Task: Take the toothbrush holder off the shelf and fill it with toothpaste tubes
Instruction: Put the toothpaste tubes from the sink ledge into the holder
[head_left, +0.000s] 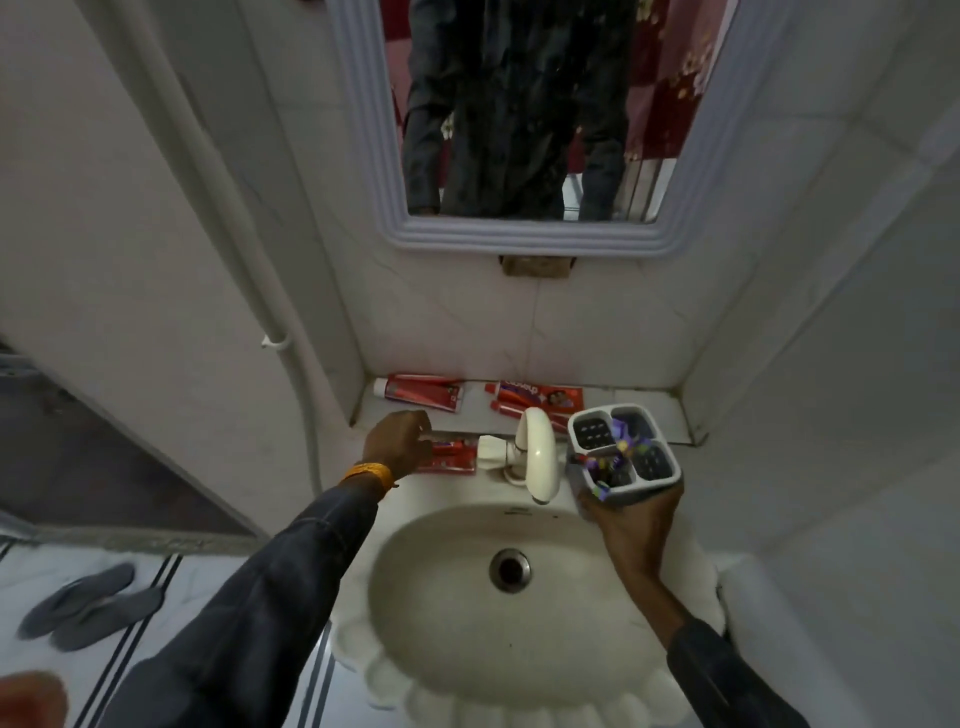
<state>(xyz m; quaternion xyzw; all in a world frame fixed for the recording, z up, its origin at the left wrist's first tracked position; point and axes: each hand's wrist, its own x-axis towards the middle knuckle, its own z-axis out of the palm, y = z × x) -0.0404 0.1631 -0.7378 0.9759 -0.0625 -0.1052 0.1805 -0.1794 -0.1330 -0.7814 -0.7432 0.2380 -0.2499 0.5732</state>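
My right hand (631, 519) grips a grey toothbrush holder (623, 452) from below, holding it over the right rim of the basin. The holder has several compartments, and purple-tipped items stick out of the front one. My left hand (397, 439) is closed on a red toothpaste tube (452, 457) lying on the sink ledge left of the tap. Two more red tubes lie on the shelf against the back wall, one at the left (421, 393) and one at the middle (540, 399).
A cream tap (537, 454) stands between my hands above the oval basin (415, 582). A framed mirror (519, 228) hangs above the shelf. Tiled walls close in on both sides. Grey slippers (88, 608) lie on the floor at the left.
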